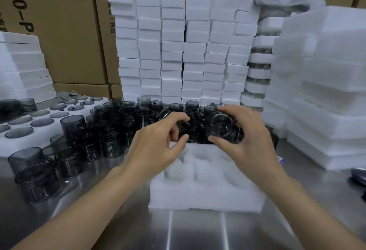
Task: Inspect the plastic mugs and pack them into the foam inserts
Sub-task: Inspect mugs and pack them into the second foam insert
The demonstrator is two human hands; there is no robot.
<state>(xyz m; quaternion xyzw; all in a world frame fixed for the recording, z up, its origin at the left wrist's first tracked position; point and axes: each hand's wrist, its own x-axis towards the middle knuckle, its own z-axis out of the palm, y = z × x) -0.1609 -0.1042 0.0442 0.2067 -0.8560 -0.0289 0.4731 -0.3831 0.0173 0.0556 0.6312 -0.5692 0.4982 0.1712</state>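
Steel table (198, 230); right grip (247, 136) holds mug (219, 129) near foam insert (208, 182).

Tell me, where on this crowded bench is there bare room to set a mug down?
Bare steel table shows in front of the white foam insert, nearest the person, and in a strip on its right, before the stacked white foam slabs. The left side is crowded with smoky grey plastic mugs, and more mugs pack the space behind the insert.
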